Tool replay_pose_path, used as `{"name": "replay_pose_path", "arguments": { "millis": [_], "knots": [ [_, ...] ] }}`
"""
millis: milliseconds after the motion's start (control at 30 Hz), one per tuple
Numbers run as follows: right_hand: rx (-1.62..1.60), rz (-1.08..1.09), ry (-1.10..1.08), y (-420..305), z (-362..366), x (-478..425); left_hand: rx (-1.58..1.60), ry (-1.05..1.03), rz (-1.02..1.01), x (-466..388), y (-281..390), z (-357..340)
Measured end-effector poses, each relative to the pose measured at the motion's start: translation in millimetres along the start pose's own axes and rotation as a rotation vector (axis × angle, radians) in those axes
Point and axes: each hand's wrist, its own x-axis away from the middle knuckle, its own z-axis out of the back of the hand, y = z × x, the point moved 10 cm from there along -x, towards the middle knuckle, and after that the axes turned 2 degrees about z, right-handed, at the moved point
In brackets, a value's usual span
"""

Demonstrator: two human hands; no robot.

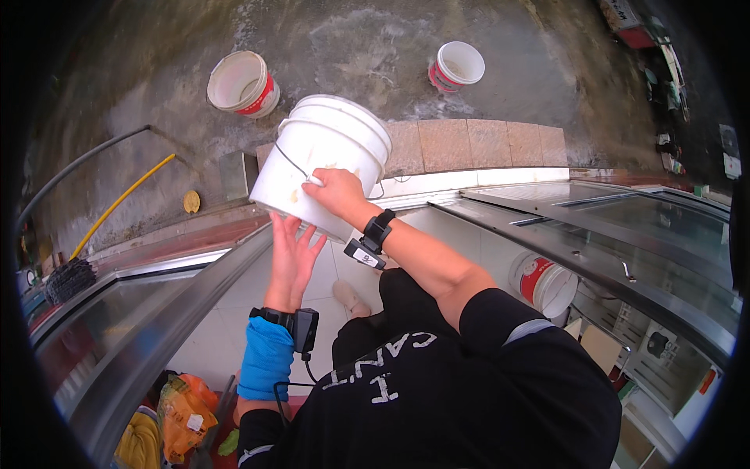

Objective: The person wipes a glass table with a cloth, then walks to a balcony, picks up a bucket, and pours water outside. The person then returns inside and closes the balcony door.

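Note:
A white plastic bucket [328, 158] is off the ground before me, tilted so its ridged rim faces away and its base faces me. Its mouth and inside are hidden. My right hand [340, 190] grips the white sleeve of its wire bail handle against the side wall. Below the base edge, my left hand [295, 252] is raised with fingers spread, fingertips at the bottom rim; whether they bear any weight is unclear. Both wrists wear black strapped devices, and a blue sleeve [268, 357] covers my left forearm.
Two buckets with red labels, one at left [240, 85] and one at right [457, 65], stand on wet concrete. Stone tiles [445, 143] edge the doorway, between metal-framed glass doors [586, 228]. Another bucket [545, 285] stands behind the right door. A yellow pole [123, 205] and grey hose [88, 167] lie left.

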Motion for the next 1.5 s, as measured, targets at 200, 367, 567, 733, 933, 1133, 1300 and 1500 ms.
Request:
{"name": "replay_pose_path", "arguments": {
  "millis": [200, 367, 567, 733, 933, 1133, 1300, 1500],
  "knots": [
    [-0.003, -0.077, -0.04, 36.8, -14.2, 0.7, 0.133, 0.196, 0.152, -10.7, -77.3, 115.0],
    [0.007, -0.173, -0.045, 84.5, 15.0, -15.3, 0.001, 0.514, 0.26, -20.8, -132.4, 218.4],
    [-0.131, -0.256, -0.109, 183.4, -7.7, -17.8, -0.226, 0.363, 0.377, -10.4, -179.4, 235.6],
    [0.131, -0.271, -0.026, 282.8, 18.4, -51.2, -0.141, 0.497, 0.442, 19.1, -223.0, 278.4],
    [0.29, -0.508, -0.021, 485.5, 102.5, -91.1, -0.147, 0.595, 0.534, 37.9, -263.9, 316.4],
    [0.689, -0.514, -0.061, 551.8, 149.1, -115.1, -0.201, 0.599, 0.551, 28.9, -277.2, 312.5],
    [0.84, -0.594, -0.161, 566.5, 125.3, -115.9, -0.242, 0.593, 0.549, 10.5, -283.5, 302.2],
    [0.813, -0.306, -0.685, 600.2, -22.3, -58.8, -0.257, 0.545, 0.578, -1.3, -289.6, 293.9]
  ]
}}
